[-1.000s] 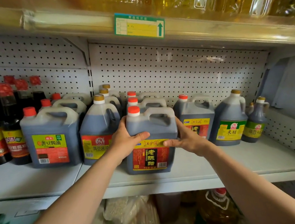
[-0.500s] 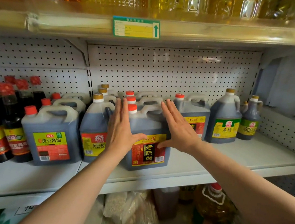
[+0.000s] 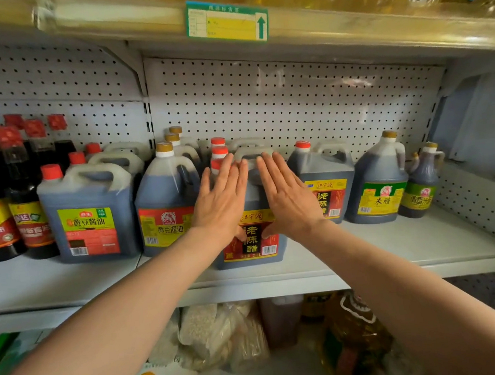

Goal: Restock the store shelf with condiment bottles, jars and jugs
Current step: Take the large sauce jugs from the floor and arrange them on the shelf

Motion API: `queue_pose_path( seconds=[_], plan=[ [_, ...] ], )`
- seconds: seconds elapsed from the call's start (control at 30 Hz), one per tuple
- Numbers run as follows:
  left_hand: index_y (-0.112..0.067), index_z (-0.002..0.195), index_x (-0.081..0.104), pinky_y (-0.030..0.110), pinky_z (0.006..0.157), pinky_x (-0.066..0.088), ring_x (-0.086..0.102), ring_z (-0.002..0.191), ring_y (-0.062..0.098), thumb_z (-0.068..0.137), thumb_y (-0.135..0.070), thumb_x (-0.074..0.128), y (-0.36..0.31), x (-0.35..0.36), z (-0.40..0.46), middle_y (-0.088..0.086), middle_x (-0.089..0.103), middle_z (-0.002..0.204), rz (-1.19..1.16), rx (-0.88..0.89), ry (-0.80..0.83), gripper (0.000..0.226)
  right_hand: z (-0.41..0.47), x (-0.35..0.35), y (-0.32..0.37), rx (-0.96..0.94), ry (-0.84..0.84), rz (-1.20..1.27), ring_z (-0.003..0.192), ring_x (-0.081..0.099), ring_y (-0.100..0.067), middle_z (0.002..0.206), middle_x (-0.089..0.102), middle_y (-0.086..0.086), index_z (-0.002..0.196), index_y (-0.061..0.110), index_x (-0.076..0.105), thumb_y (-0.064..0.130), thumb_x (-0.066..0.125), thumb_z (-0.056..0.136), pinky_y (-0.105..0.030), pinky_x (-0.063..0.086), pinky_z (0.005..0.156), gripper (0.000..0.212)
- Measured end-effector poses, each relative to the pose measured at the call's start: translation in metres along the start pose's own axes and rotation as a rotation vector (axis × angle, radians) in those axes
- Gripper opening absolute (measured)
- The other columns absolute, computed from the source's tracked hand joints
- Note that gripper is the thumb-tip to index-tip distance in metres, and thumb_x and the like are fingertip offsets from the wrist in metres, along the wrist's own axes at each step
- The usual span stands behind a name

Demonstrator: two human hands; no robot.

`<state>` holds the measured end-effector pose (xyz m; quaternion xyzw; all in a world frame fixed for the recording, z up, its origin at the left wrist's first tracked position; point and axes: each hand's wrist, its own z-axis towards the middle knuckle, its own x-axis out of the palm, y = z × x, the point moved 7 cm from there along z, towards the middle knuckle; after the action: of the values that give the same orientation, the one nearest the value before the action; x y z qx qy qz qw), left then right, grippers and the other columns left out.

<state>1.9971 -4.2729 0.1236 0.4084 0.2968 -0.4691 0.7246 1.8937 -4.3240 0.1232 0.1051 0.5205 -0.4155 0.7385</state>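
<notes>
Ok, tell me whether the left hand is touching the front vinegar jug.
Touching. The head view shows the left hand laid flat with straight fingers against the face of the front vinegar jug, no gap visible.

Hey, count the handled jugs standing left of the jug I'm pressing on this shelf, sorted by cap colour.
Red-capped jugs: 3
Gold-capped jugs: 3
Total: 6

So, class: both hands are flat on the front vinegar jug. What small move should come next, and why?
Probably push the vinegar jug a little further back: both the left hand and right hand press it flat, and it stands forward of the neighbouring jugs.
</notes>
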Motion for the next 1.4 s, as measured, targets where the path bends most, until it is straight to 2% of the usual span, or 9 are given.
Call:
queue_pose_path(
  seconds=[0.23, 0.37, 0.5, 0.63, 1.0, 1.4],
  plan=[
    [-0.002, 0.152, -0.015, 0.051, 0.120, 0.017, -0.004, 0.151, 0.032, 0.053, -0.065, 0.084, -0.001, -0.002, 0.001, 0.016, 0.006, 0.163, 0.054, -0.008, -0.032, 0.153, 0.000, -0.004, 0.002, 0.032, -0.008, -0.013, 0.155, -0.014, -0.031, 0.168, -0.014, -0.013, 0.155, 0.005, -0.022, 0.067, 0.083, 0.059, -0.042, 0.009, 0.128, 0.156],
    [-0.002, 0.151, -0.017, 0.051, 0.118, 0.021, 0.001, 0.151, 0.034, 0.062, -0.056, 0.084, 0.000, 0.002, 0.004, 0.016, 0.015, 0.160, 0.061, -0.006, -0.065, 0.145, 0.000, -0.002, 0.004, 0.043, -0.015, 0.022, 0.155, -0.014, -0.031, 0.168, -0.013, -0.012, 0.155, 0.006, -0.022, 0.063, 0.085, 0.061, -0.041, 0.013, 0.127, 0.154],
    [-0.002, 0.152, -0.013, 0.051, 0.117, 0.024, 0.006, 0.150, 0.034, 0.052, -0.059, 0.087, 0.003, 0.004, 0.007, 0.016, 0.020, 0.158, 0.061, 0.011, -0.070, 0.152, 0.004, -0.001, 0.003, 0.033, -0.023, 0.054, 0.155, -0.016, -0.030, 0.168, -0.014, -0.010, 0.149, 0.008, -0.030, 0.061, 0.085, 0.062, -0.040, 0.014, 0.127, 0.153],
    [-0.002, 0.153, -0.008, 0.050, 0.116, 0.026, 0.009, 0.150, 0.033, 0.047, -0.065, 0.086, 0.004, 0.008, 0.012, 0.015, 0.023, 0.156, 0.055, 0.017, -0.071, 0.155, 0.010, 0.002, 0.001, 0.035, -0.017, 0.031, 0.155, -0.012, -0.031, 0.169, -0.009, -0.012, 0.155, 0.005, -0.020, 0.062, 0.085, 0.059, -0.039, 0.009, 0.126, 0.154],
    [-0.003, 0.152, -0.012, 0.050, 0.118, 0.025, 0.007, 0.150, 0.032, 0.046, -0.066, 0.086, 0.019, 0.031, 0.041, 0.014, 0.022, 0.157, 0.051, 0.000, -0.059, 0.157, 0.047, 0.021, -0.003, 0.052, -0.017, 0.021, 0.155, -0.012, -0.033, 0.169, -0.009, -0.013, 0.156, 0.004, -0.018, 0.064, 0.085, 0.060, -0.035, -0.009, 0.119, 0.153],
    [-0.002, 0.151, -0.015, 0.050, 0.119, 0.023, 0.004, 0.151, 0.032, 0.048, -0.070, 0.083, 0.023, 0.038, 0.047, 0.015, 0.017, 0.159, 0.046, 0.023, -0.060, 0.158, 0.051, 0.026, -0.007, 0.019, -0.042, 0.107, 0.155, -0.012, -0.030, 0.169, -0.007, -0.011, 0.158, 0.006, -0.012, 0.056, 0.089, 0.060, -0.029, -0.009, 0.119, 0.149]
  ],
)
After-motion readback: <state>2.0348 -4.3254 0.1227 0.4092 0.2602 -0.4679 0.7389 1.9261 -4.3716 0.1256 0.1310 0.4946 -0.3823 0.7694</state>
